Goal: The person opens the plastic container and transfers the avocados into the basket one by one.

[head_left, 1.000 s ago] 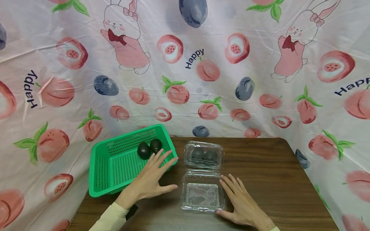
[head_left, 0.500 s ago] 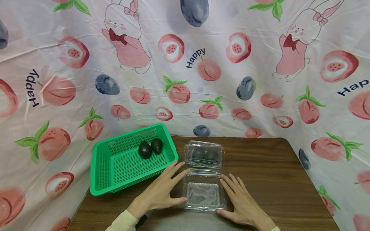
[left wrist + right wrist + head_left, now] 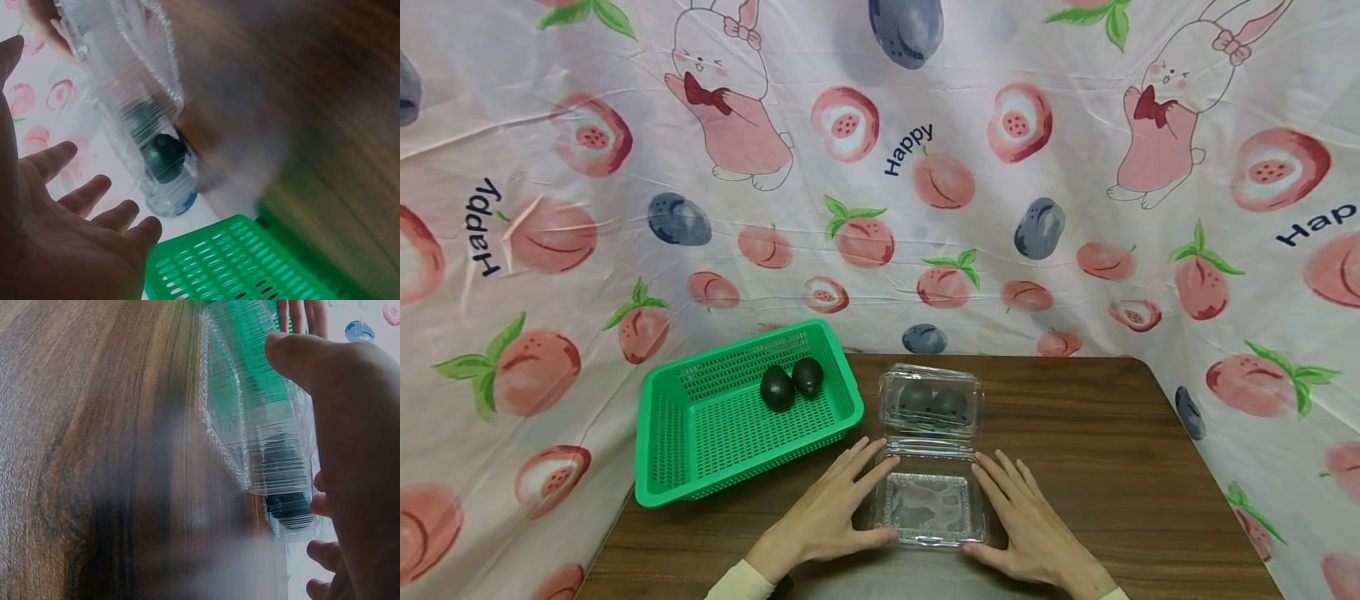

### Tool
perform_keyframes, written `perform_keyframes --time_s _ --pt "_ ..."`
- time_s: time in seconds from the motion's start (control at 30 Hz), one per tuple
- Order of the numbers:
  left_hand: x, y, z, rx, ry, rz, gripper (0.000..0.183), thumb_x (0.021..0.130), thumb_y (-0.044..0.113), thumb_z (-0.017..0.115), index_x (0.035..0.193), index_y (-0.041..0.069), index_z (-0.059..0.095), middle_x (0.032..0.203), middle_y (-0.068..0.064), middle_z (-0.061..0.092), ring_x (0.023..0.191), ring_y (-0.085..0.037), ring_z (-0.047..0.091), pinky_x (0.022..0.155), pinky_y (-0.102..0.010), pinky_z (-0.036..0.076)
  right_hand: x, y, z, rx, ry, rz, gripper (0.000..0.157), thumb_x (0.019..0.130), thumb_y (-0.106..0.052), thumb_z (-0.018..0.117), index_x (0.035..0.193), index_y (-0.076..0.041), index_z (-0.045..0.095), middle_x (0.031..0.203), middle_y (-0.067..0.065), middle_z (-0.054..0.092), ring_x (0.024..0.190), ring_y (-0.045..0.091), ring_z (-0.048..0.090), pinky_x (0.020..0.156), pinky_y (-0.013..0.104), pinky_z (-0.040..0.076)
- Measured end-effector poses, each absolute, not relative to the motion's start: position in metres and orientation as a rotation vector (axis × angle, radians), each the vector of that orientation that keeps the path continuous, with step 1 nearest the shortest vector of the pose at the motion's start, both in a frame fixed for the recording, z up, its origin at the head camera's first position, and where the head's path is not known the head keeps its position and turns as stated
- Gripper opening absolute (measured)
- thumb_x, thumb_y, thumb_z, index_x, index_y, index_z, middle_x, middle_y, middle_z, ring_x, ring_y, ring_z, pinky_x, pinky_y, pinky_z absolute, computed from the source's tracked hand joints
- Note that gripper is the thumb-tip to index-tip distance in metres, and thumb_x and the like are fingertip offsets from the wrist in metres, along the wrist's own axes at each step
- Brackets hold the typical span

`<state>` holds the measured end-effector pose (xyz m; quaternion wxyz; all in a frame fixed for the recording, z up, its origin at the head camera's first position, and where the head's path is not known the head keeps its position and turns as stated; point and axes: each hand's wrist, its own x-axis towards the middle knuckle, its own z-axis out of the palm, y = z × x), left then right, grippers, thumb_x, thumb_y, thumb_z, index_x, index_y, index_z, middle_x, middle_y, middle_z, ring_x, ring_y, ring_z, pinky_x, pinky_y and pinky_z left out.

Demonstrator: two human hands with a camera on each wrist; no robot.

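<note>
Flanking the clear box, left hand and right hand are spread, nothing gripped; fruit inside is blurred!

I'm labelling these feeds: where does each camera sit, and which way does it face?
Head: worn there, facing forward and down at a green perforated plastic basket and clear plastic container; left hand, right hand show.
Left wrist: worn there, facing container and basket; left hand, part of right hand show.
Right wrist: worn there, facing container; right hand, part of left hand show.
Wrist views share container and basket.
</note>
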<state>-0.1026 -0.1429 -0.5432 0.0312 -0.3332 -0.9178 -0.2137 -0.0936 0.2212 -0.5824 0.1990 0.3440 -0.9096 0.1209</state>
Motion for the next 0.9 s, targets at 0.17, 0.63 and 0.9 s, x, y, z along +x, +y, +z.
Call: perform_keyframes --time_s 0.17,0.63,0.9 --pt "-0.101 -0.143 -0.552 -1.007 -2.862 -0.673 0.099 0.100 0.074 0.073 0.176 0.018 0.042 0.186 -0.015 0.034 0.171 -0.051 0.033 0.128 -0.075 0.044 -0.093 0.221 -0.583 0.953 -2.553 0.341 0.109 0.093 -0.079 0.077 0.163 0.001 0.055 0.170 0.020 0.056 0.153 0.049 0.052 0.142 0.025 -0.016" --pt "-0.098 -0.145 -0.565 -0.948 -2.906 -0.681 0.103 0.102 0.076 0.069 0.173 0.006 0.045 0.184 -0.014 0.038 0.171 -0.050 0.034 0.133 -0.070 0.040 -0.091 0.221 -0.584 0.939 -2.574 0.387 0.109 0.093 -0.077 0.078 0.165 0.000 0.053 0.171 0.019 0.056 0.153 0.049 0.052 0.142 0.023 -0.015" --pt "-0.097 -0.144 -0.570 -0.920 -2.902 -0.680 0.102 0.101 0.075 0.070 0.172 0.006 0.047 0.183 -0.015 0.041 0.169 -0.051 0.036 0.131 -0.071 0.041 -0.093 0.224 -0.585 0.936 -2.611 0.440 0.111 0.091 -0.076 0.081 0.168 -0.002 0.050 0.175 0.018 0.052 0.156 0.050 0.050 0.142 0.022 -0.015"
